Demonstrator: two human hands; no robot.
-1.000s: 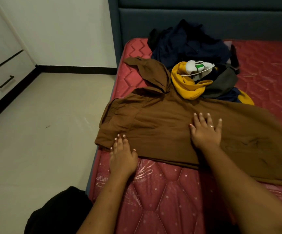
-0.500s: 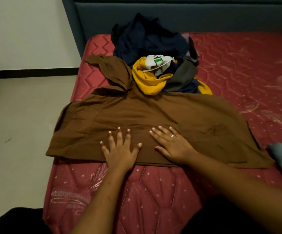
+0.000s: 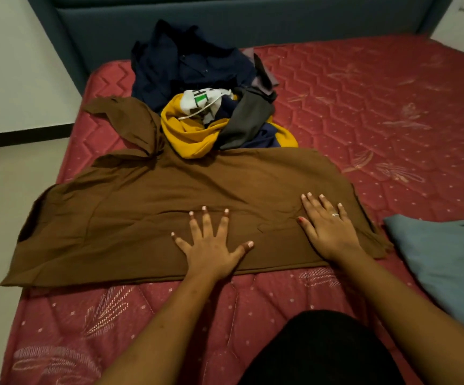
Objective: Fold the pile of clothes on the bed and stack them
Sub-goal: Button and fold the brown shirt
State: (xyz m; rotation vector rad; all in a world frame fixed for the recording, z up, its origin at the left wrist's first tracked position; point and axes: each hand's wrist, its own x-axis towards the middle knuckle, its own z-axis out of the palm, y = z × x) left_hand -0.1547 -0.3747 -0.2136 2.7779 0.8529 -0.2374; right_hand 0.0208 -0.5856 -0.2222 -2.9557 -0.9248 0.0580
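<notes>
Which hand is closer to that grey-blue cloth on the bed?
Right. The right hand rests on the end of the brown garment beside the grey-blue cloth; the left hand lies flat mid-garment, farther off.

The brown garment (image 3: 153,218) was soft matt cloth, lightly creased. The red mattress (image 3: 378,112) was quilted fabric with a faint sheen.

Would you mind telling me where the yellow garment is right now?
In the head view, the yellow garment lies mid-bed in the unfolded pile, just beyond the spread brown garment, left of a grey piece.
</notes>
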